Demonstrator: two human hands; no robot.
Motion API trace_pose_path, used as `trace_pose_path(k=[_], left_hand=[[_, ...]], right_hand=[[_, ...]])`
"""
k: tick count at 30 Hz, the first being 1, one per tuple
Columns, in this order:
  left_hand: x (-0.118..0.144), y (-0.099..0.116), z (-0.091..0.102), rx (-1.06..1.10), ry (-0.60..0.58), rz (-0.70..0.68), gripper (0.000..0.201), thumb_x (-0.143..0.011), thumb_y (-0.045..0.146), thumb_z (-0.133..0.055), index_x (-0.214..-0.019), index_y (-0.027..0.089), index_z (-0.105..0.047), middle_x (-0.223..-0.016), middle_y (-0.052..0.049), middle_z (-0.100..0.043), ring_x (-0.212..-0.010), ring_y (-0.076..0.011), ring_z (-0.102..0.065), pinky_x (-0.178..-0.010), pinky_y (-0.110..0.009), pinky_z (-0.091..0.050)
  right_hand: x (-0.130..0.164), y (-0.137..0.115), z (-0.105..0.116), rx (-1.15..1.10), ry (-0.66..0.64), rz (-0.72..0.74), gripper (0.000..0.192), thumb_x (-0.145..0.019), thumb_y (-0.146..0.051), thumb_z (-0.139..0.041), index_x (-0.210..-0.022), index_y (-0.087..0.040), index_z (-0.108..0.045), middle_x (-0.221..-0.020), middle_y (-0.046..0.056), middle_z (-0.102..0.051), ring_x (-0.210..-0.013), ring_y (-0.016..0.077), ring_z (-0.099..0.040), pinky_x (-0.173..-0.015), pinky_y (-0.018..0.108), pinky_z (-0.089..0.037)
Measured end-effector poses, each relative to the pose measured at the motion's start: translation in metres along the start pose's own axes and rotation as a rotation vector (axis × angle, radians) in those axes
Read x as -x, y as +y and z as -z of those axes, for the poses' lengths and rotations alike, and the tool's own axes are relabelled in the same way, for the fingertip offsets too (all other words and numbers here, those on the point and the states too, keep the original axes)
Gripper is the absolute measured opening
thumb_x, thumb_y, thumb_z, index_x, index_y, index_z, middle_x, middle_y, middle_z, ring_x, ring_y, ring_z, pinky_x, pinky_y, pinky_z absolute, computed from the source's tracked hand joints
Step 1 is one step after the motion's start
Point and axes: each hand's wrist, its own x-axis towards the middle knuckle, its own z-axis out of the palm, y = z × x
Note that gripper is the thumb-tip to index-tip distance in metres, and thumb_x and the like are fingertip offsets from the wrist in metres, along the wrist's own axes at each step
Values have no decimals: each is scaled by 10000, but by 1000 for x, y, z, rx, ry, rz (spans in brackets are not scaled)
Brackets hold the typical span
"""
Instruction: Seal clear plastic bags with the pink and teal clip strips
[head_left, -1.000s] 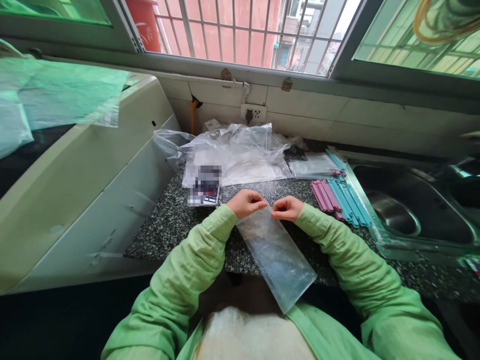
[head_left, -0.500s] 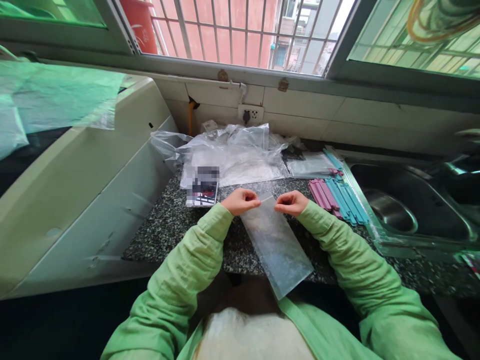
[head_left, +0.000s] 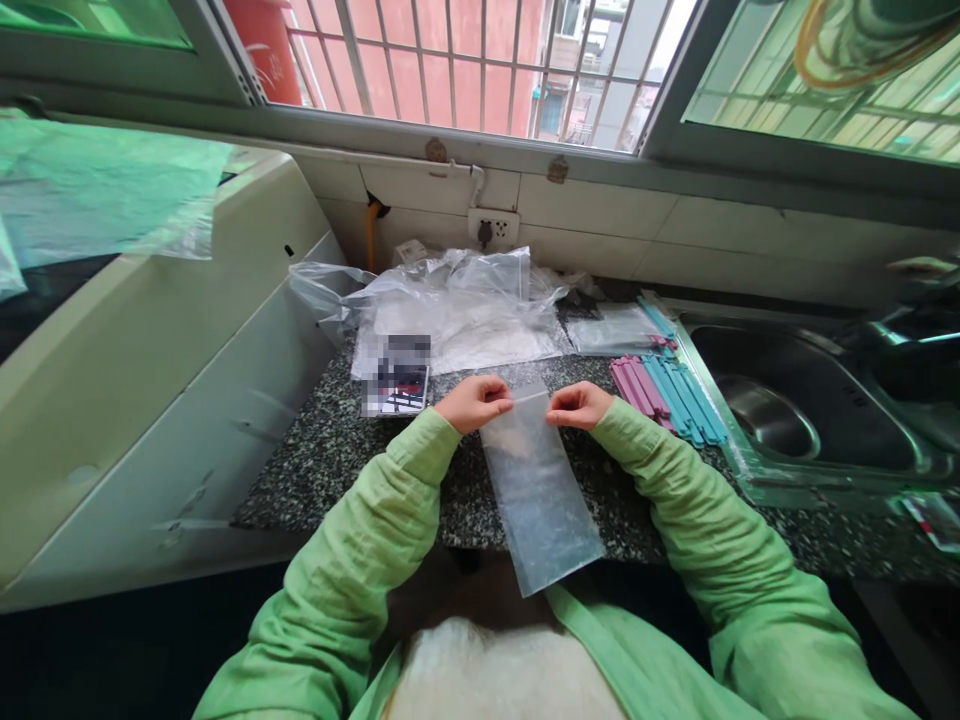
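Looking down over a speckled stone counter [head_left: 337, 450], front edge partly covered by green sleeves [head_left: 390, 520]. Running along the left: a pale appliance [head_left: 150, 340], cut off by the frame, top draped in greenish film, kind not determinable. Sitting at right: a steel sink [head_left: 810, 400], far end running out of view, tap area too dark to read. Lying at the back of the counter: a heap of crumpled clear plastic [head_left: 457, 310], contents not distinguishable. Lying flat in the middle of the counter, lower end hanging past the front edge: a clear plastic bag [head_left: 536, 490], apparently empty, though the film is hard to see through. Lying between bag and sink: a row of pink and blue clip sticks [head_left: 667, 390], partly overlapping, count unclear. Resting left of the hands: a small blurred packet [head_left: 395, 378], print unreadable. Pinching the bag's top left corner: left hand [head_left: 472, 402], fingers curled tight, fingertips hidden. Pinching the top right corner: right hand [head_left: 577, 404], likewise closed on the rim. Showing at the bottom edge: something pale, cut off, unidentifiable.
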Motion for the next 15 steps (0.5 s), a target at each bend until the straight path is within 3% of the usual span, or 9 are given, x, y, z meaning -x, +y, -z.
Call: trace_pose_path(k=[5,15], left_hand=[[0,2,-3,-47,-22,-4,156,-637,255,-515,-572,119,-474,-523,50,-381,-526,-66,-347,-496,-192,-288],[1,4,-4,-47,-62,-14,167,-625,266,-543,-574,117,-488,-505,55,-382,-512,-62,-343,-482,-186,-281]], right_hand=[[2,-2,2,8,-26,-39,442,-503,-523,-637,-585,-99,-542,-472,-46,-448,-453,40,-355,-446,197,-266],[2,-5,0,-13,104,13,427,-541,-527,-615,-585,-110,-533,-496,-35,-457,-475,52,-374,-460,204,-289]])
